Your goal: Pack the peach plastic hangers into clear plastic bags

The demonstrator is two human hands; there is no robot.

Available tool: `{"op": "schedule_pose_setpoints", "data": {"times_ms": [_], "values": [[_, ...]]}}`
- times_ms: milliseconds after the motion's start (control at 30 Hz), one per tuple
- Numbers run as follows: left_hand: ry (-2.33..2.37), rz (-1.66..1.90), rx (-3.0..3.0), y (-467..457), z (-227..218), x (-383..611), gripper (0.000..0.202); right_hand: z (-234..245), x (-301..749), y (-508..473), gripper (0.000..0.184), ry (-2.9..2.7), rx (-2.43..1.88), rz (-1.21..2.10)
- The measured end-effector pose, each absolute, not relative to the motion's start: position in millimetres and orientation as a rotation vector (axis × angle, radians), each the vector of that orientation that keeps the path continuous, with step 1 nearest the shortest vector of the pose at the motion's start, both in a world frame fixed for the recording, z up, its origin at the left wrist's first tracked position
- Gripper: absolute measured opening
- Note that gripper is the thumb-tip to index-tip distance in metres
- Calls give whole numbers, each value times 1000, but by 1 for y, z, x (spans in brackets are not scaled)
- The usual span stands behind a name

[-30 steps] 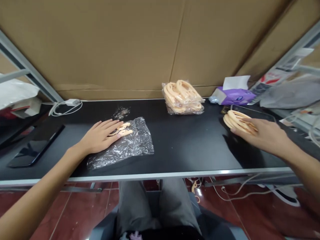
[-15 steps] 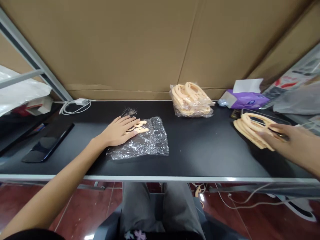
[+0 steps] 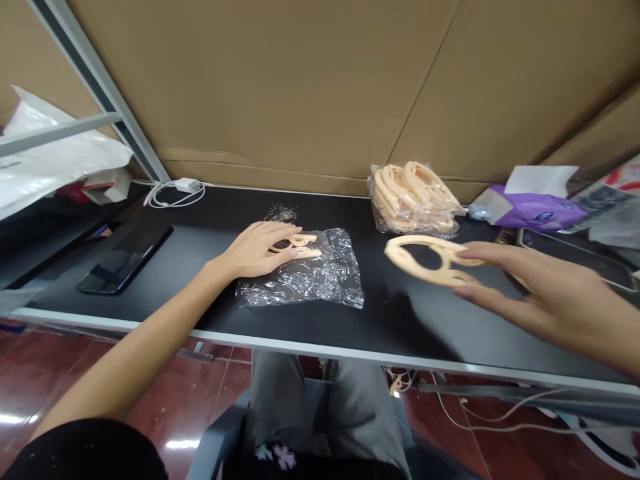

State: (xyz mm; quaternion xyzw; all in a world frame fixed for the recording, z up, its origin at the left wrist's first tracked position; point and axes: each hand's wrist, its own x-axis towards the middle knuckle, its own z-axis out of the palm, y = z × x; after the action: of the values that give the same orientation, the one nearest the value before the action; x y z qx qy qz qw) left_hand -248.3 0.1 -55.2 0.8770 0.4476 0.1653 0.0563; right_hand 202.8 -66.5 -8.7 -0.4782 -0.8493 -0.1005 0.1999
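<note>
A crinkled clear plastic bag [image 3: 325,283] lies flat on the black desk. My left hand [image 3: 260,250] rests palm down over its left part, fingers stretched out. Between thumb and fingers shows a cream, loop-shaped plastic piece [image 3: 305,252]; its rear is hidden, and I cannot tell whether it lies on or inside the bag. Above the desk to the right, my right hand [image 3: 530,293] pinches a similar cream loop-shaped piece [image 3: 415,267] by its narrow end, the round loop pointing left. Whether more pieces are stacked beneath it I cannot tell.
Behind, a clear bag packed with cream pieces [image 3: 413,197] stands near the cardboard wall. A purple tissue pack [image 3: 537,210] and a dark phone-like object [image 3: 575,257] are at the right. Leftward lie a black phone [image 3: 125,257] and a white charger with cable [image 3: 185,187].
My right hand has moved left, carrying the cream loop-shaped piece from the desk's right side. My left hand stays on the bag, its fingers closer together. The view has shifted slightly.
</note>
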Motion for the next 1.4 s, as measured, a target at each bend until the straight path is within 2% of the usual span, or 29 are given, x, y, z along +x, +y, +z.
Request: {"op": "schedule_pose_setpoints", "data": {"times_ms": [167,333,433,567,700,867,1133,1267,1400], "values": [[1270,544,2530,2,-61,-248,59,-9,127,-44,40,-2699,-912,-123],[1319,506,2477,2,-63,-247,64,-29,85,-31,41,-2748,-863,2],[1319,496,2467,1,-62,-247,65,-39,56,-29,35,-2758,-865,59],[1338,489,2440,1,-63,-247,67,-42,36,-30,39,-2717,-823,-33],[1328,470,2474,4,-67,-248,62,-41,52,-32,51,-2639,-918,8],[1320,444,2520,5,-67,-247,63,-47,69,-36,42,-2622,-1049,162],[1307,439,2536,2,-64,-250,71,-57,28,-47,28,-2557,-975,282],[1284,413,2568,3,-65,-253,84,-42,69,-48,25,-2398,-1049,147],[1312,405,2565,4,-63,-253,88,-22,175,-44,33,-2185,-1485,-106]]}}
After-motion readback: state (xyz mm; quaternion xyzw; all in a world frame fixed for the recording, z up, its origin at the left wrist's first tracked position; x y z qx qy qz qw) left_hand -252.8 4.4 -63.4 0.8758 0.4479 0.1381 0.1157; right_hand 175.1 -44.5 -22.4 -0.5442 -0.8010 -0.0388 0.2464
